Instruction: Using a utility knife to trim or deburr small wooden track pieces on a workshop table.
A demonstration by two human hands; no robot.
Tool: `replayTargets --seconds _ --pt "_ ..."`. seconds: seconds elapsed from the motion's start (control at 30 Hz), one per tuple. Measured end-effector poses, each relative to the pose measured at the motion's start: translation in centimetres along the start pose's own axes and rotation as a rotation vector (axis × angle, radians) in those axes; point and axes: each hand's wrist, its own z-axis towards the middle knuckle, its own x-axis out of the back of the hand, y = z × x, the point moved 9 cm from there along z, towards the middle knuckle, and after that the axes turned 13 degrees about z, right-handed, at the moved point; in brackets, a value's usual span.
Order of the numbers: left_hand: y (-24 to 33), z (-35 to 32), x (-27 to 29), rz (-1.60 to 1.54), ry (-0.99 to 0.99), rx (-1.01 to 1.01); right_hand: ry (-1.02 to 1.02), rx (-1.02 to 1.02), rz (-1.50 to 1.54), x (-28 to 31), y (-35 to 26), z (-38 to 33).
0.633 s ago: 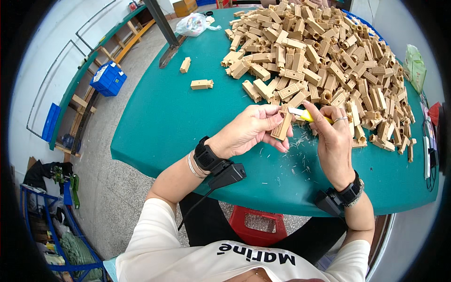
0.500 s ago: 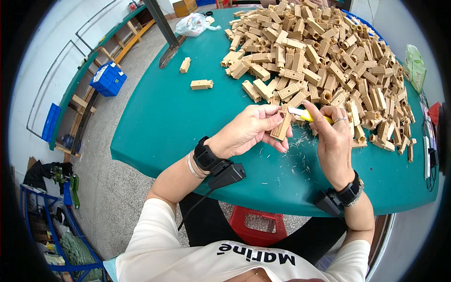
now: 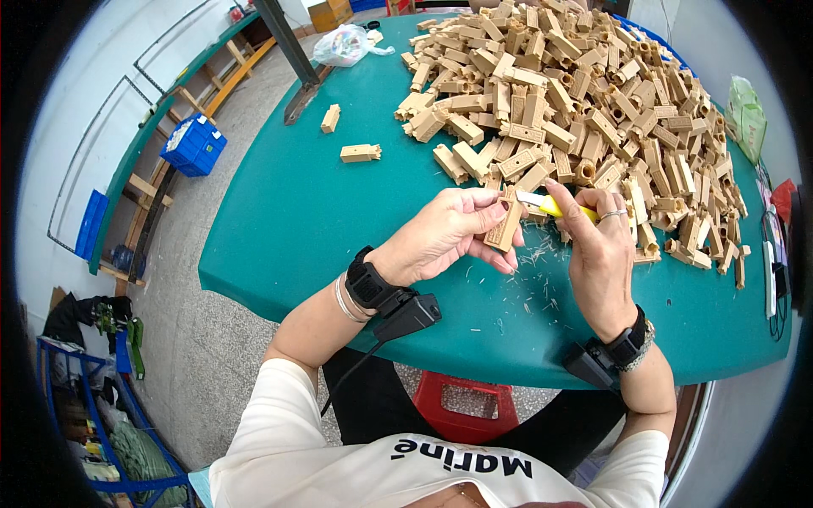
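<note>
My left hand (image 3: 449, 230) pinches a tan rectangular block (image 3: 502, 229) between thumb and fingers; the block has a small hole and a rough upper end. A yellow utility knife (image 3: 552, 206) is gripped in my right hand (image 3: 600, 245), its blade pointing left at the block's upper end. Whether the blade touches the block, I cannot tell. Thin pale shavings (image 3: 538, 284) lie on the green tabletop (image 3: 296, 220) below my hands. Just beyond them rises a large heap of similar tan blocks (image 3: 542, 110).
Two loose blocks, one of them nearer (image 3: 361, 152), lie left of the heap. A metal post (image 3: 288, 42) and a plastic bag (image 3: 345, 46) are at the table's far left. At the right edge are a green bag (image 3: 745, 118) and a power strip (image 3: 770, 284). A red stool (image 3: 466, 415) shows below.
Almost nothing differs. Both hands keep their grip on the block and the knife, and the whole view has shifted very slightly.
</note>
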Motion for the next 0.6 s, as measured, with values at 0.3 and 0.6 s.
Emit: replayTargets --seconds 0.3,0.6 --pt "0.13 -0.09 0.08 0.017 0.009 0.021 0.002 0.001 -0.016 -0.05 -0.03 -0.11" --pt "0.05 -0.14 0.18 0.013 0.022 0.032 0.010 0.009 -0.050 -0.10 -0.14 -0.22"
